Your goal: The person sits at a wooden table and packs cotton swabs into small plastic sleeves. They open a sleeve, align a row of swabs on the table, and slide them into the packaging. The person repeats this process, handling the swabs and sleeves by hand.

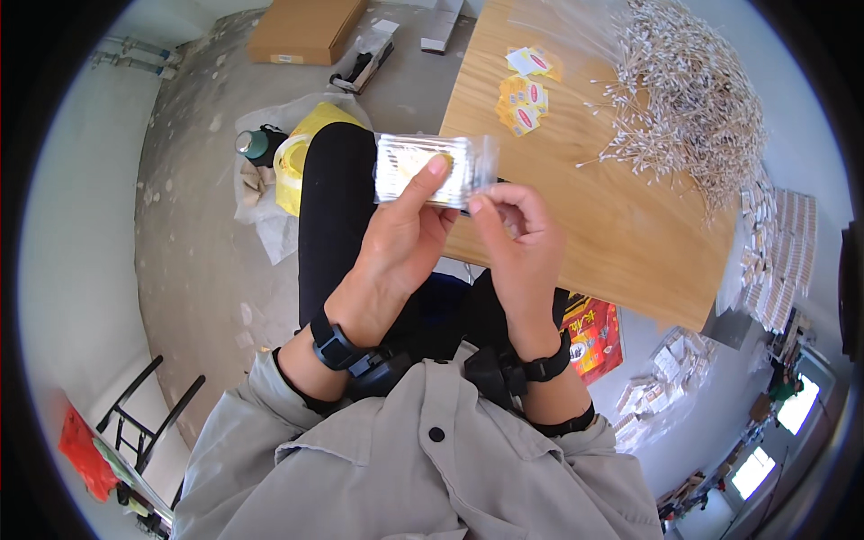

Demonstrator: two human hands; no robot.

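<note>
A small clear plastic bag (396, 169) packed with thin white sticks, which look like cotton swabs, is held up above my lap beside the table's edge. My left hand (393, 247) grips it from below, the thumb lying across its front over a yellowish patch. At the bag's right end, my right hand (526, 247) pinches the loose plastic edge between thumb and forefinger. Its other fingers are curled in. Whether that edge is sealed cannot be made out.
On the wooden table (576, 243) lie a large heap of loose cotton swabs (688, 99) and several yellow printed cards (522, 94). Packed bundles (778, 252) stand past its right side. A yellow bag (319, 121), a bottle (252, 144) and a cardboard box (306, 29) are on the floor.
</note>
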